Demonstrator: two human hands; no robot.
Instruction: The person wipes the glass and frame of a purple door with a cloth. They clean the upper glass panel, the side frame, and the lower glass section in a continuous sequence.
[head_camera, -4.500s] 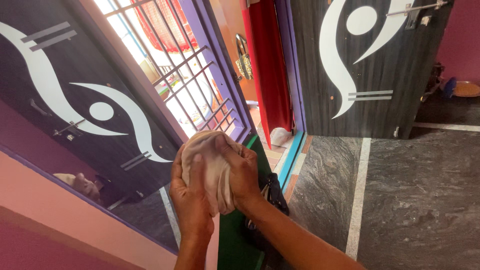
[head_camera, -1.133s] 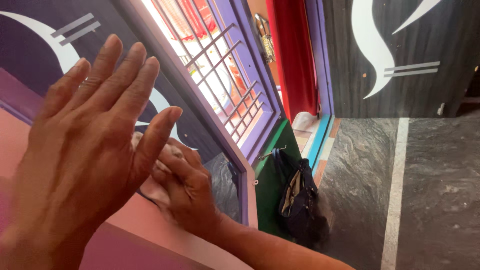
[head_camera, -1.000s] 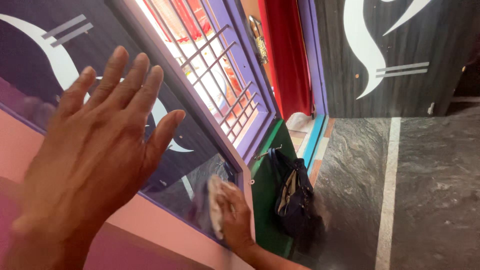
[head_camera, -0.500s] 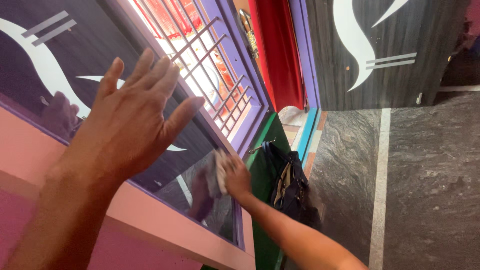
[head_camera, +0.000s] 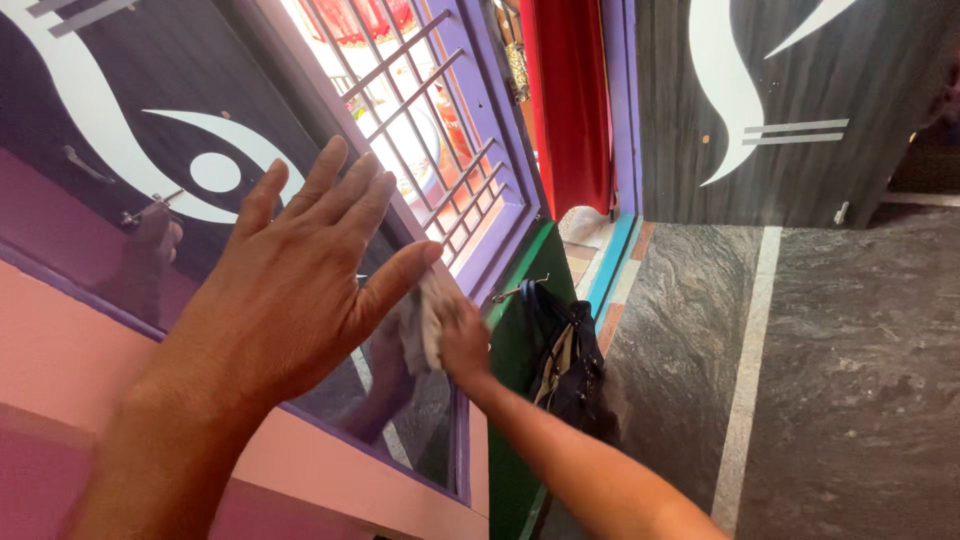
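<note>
My left hand is spread flat with fingers apart, pressed on or just off the dark glass pane that bears a white swirl design. Lower and to the right, my right hand grips a crumpled whitish cloth against the same glass near its purple frame. Part of the cloth is hidden behind my left thumb. A dim reflection of an arm shows in the glass below the cloth.
A barred window with a purple frame lies beyond the pane. A black bag hangs on a hook on the green panel. A red curtain, grey marble floor and dark swirl-patterned wall are on the right.
My right hand has slid the cloth up and to the right along the glass. My left hand stayed spread on the pane as the view shifted.
</note>
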